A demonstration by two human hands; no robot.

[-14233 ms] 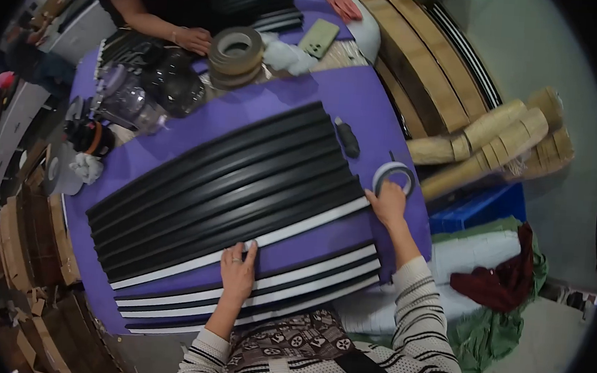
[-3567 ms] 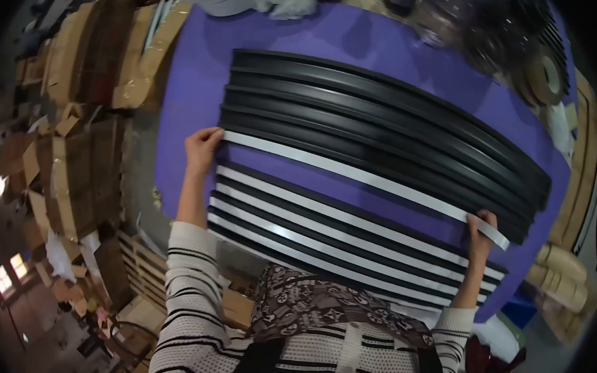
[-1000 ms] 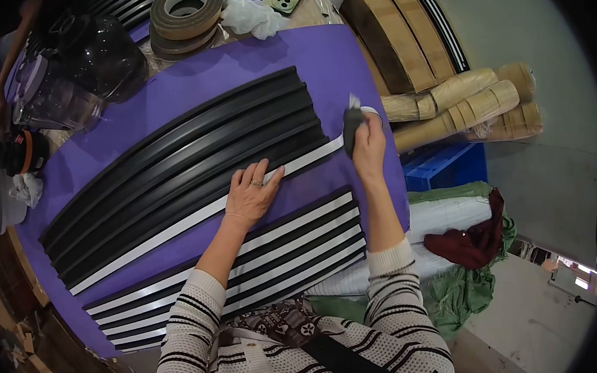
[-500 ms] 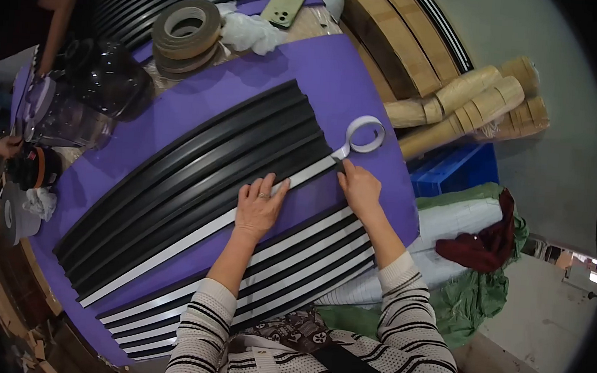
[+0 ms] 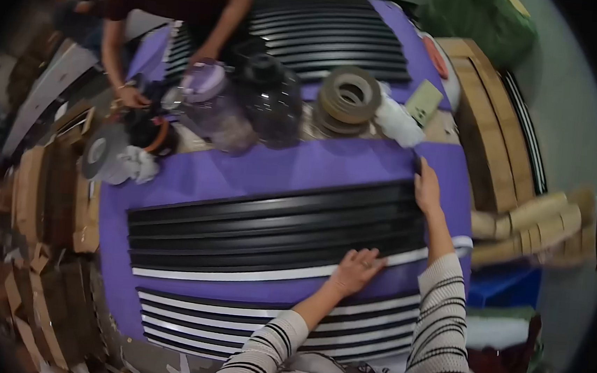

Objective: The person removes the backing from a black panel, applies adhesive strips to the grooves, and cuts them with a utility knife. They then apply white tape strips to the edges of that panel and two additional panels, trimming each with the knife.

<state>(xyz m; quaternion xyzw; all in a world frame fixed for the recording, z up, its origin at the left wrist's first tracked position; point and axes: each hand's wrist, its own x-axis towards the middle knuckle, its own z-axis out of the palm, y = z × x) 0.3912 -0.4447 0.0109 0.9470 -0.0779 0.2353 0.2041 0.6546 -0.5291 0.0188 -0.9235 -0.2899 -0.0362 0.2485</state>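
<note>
Black ribbed strips [image 5: 268, 219] lie side by side on the purple sheet [image 5: 194, 171]. A white tape band [image 5: 235, 277] runs along their near edge. My left hand [image 5: 357, 270] rests on this band with its fingers spread flat. At the strips' right end, my right hand [image 5: 427, 187] is raised beside the white crumpled wad [image 5: 398, 121]; its fingers are together around something small and dark, too blurred to name. The white tape roll [image 5: 462, 243] shows partly behind my right forearm. Nearer to me lie black strips with white bands [image 5: 218, 320].
Brown tape rolls [image 5: 347, 103], a phone [image 5: 424, 102], a dark jar [image 5: 270, 100] and a clear jug [image 5: 213, 106] stand beyond the strips. Another person [image 5: 180, 2] is at the far left. Long cartons [image 5: 488, 131] and wrapped rolls [image 5: 541, 226] lie at the right.
The view has turned and shifted, showing more of the other person. My right hand has moved away from the tape roll to the strips' far right corner. My left hand remains on the white band.
</note>
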